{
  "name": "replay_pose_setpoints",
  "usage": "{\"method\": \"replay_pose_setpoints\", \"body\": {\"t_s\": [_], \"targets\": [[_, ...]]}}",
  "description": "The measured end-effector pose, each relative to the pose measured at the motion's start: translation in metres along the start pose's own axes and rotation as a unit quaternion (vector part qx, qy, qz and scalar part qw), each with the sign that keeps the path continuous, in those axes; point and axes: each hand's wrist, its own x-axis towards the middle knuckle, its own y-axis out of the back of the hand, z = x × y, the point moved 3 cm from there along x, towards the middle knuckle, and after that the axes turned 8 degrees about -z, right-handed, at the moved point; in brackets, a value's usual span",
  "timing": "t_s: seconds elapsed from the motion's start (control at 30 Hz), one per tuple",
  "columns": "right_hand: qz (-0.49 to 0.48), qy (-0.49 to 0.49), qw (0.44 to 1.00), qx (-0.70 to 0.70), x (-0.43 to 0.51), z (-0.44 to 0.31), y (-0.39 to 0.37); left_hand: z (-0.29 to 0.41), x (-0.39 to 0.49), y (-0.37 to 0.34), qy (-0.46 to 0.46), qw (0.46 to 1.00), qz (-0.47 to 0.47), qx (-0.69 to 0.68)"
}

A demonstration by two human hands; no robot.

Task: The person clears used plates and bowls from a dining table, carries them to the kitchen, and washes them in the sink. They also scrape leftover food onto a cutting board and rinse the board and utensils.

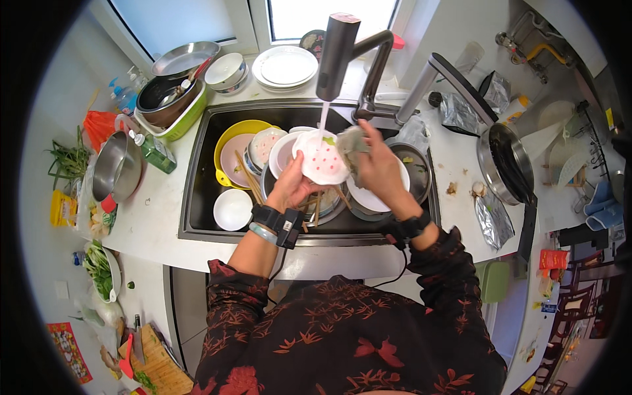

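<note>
My left hand grips a white dish with pink dots and a green leaf mark. Water runs onto it from the dark pull-out faucet. A greyish dishcloth is held in my right hand, against or just beside the dish's right edge. Beneath both hands, the black sink holds stacked dishes. Among them are a yellow colander, a small white bowl, wooden chopsticks, a white plate and a metal pan.
Behind the sink stand stacked white plates and bowls. A green tub with pots, a green soap bottle and a steel bowl occupy the left counter. At right sit a frying pan and foil packets.
</note>
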Motion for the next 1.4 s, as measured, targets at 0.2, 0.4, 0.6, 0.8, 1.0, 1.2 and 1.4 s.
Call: {"method": "replay_pose_setpoints", "body": {"t_s": [0.2, 0.4, 0.6, 0.8, 1.0, 1.2, 1.4], "targets": [[-0.018, 0.192, 0.977, -0.093, 0.009, -0.013, -0.060, 0.000, -0.014, -0.001, -0.022, 1.000, -0.003, 0.007], [0.062, 0.089, 0.988, -0.111, 0.025, 0.004, -0.078, -0.006, -0.017, -0.018, 0.007, 1.000, 0.005, 0.022], [-0.042, 0.197, 0.980, -0.003, 0.001, -0.017, -0.080, 0.004, -0.004, -0.002, 0.006, 0.999, -0.022, -0.026], [-0.029, 0.121, 0.988, -0.090, -0.015, -0.010, -0.063, 0.007, 0.004, 0.004, -0.076, 0.992, 0.097, 0.012], [0.117, 0.034, 0.985, -0.122, 0.017, 0.044, -0.047, 0.005, 0.003, 0.006, 0.026, 0.997, 0.055, 0.048], [-0.104, -0.236, 0.836, 0.484, 0.021, 0.090, -0.070, 0.010, 0.013, 0.012, -0.022, 0.975, 0.047, 0.217], [-0.075, -0.245, 0.853, 0.455, 0.033, 0.083, -0.056, 0.003, -0.006, -0.028, -0.228, 0.485, -0.046, 0.843]]}}
